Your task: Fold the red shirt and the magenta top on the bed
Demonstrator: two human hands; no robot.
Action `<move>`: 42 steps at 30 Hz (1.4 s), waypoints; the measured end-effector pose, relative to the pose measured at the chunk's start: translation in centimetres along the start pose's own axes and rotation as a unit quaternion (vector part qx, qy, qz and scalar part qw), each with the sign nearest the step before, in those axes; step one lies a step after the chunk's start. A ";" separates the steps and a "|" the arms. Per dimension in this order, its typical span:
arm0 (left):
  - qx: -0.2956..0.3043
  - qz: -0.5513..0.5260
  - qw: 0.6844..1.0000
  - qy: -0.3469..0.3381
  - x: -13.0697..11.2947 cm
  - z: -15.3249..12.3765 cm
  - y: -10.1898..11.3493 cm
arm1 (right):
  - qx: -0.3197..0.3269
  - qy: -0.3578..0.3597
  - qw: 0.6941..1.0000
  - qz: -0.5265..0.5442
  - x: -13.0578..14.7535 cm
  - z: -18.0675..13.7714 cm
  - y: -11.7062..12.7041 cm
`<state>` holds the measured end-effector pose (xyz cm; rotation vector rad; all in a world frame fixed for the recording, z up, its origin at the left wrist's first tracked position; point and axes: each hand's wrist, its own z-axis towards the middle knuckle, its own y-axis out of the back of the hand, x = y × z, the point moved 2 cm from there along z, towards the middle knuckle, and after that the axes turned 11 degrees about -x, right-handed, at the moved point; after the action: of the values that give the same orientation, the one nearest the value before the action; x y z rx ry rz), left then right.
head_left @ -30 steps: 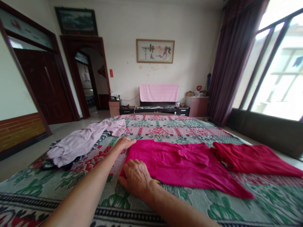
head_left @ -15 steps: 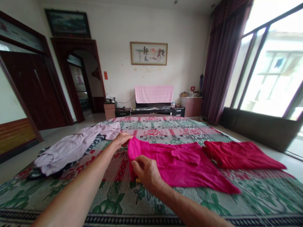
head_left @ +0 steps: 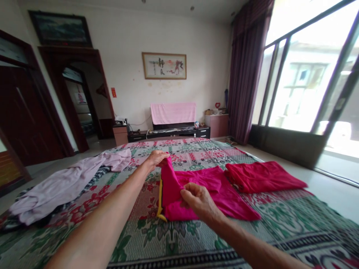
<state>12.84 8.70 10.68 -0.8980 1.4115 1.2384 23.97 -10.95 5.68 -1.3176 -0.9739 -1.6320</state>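
Note:
A bright pink garment (head_left: 207, 203) with a yellow edge along its left side lies spread on the patterned bedspread (head_left: 131, 239). Its left end is raised off the bed. My left hand (head_left: 158, 158) pinches the far corner of that raised end. Nearer to me, my right hand (head_left: 196, 198) pinches the same raised end lower down, over the garment's middle. What kind of garment it is cannot be told from its shape. Beside its right end lies a folded red garment (head_left: 266, 175).
To the left, a pale pink garment (head_left: 64, 183) is heaped over a black-and-white patterned cloth (head_left: 97, 177). Beyond the bed stands a low black TV cabinet (head_left: 140, 136), and a pink cloth (head_left: 174, 113) drapes the screen. A purple curtain (head_left: 244, 82) hangs beside the large window.
Both hands have lifted the pink garment's left end and drawn it rightward over the rest, baring the yellow edge. The whole view has turned slightly to the right.

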 end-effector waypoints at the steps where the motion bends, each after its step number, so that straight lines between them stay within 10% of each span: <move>1: 0.002 0.003 1.000 0.001 -0.1 -0.1 -0.5 | 0.000 -0.009 1.000 -0.006 0.0 -0.1 0.4; 8: 0.026 0.039 0.999 0.006 -0.2 -1.0 -4.1 | 0.028 -0.071 0.992 -0.100 -0.8 -0.7 2.5; 19: 0.048 0.084 0.995 -0.011 1.8 -1.1 -7.9 | 0.272 -0.170 0.920 -0.227 -0.4 0.5 6.2; 36: 0.049 0.133 0.989 -0.050 2.2 -1.4 -9.7 | 0.310 -0.190 0.907 -0.212 0.4 -0.5 5.9; 42: -0.048 0.177 0.979 -0.087 2.1 -0.9 -6.3 | 0.274 -0.104 0.889 -0.353 2.4 0.4 6.9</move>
<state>18.17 6.76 7.16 -0.5969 1.4188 1.6228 30.12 -13.50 8.62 -0.7805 -2.0471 -1.5299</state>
